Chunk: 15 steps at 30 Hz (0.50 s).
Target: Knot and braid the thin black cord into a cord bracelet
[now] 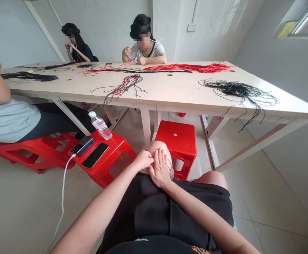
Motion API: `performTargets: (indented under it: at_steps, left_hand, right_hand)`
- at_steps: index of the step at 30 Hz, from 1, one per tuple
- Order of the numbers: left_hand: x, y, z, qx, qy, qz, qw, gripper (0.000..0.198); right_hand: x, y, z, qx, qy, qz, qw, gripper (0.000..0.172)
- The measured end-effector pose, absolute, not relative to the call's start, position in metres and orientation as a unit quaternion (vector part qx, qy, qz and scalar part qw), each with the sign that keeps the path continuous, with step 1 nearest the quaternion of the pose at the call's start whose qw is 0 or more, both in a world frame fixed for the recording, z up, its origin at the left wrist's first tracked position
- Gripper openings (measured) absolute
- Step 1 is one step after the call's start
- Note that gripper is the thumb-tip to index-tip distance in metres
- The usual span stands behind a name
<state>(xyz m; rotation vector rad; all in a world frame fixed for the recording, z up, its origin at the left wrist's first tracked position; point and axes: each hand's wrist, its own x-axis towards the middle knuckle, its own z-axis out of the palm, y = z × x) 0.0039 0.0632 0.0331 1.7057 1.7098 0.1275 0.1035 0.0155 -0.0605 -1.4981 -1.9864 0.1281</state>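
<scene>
Right hand (159, 168) lies open and flat on the person's bare knee (157, 150), fingers spread and pointing up-view, not visibly gripping anything. Left hand (143, 159) comes in from the lower left and meets the right hand's fingers, curled or bunched; whether it pinches something there can't be told, since its fingertips are hidden. Short thin black cord (169, 164) sits on the knee just beside the right hand's outer fingers, its long axis running roughly up-down in view, so the right hand is the nearer one; its ends are too fine to follow. Both forearms slant inward across the black shorts (156, 208), elbows wide apart. Left of the knee, a red plastic stool (122, 150) holds two phones (95, 155), a water bottle (100, 126) and a white cable (63, 190). Second red stool (179, 143) stands ahead. Beyond, the long desk (154, 100) carries bundles of black cords (238, 90) and red cords (188, 68). Co-worker across the desk has hands (140, 60) raised at a strand; another co-worker sits at the far left.
</scene>
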Motion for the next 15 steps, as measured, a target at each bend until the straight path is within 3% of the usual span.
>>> performTargets:
  at_steps: [15]
  left_hand:
    - [0.0059, 0.0587, 0.0341, 0.667, 0.651, 0.065, 0.357, 0.031]
  right_hand:
    - [0.1056, 0.0129, -0.0603, -0.578, -0.747, 0.072, 0.32, 0.075]
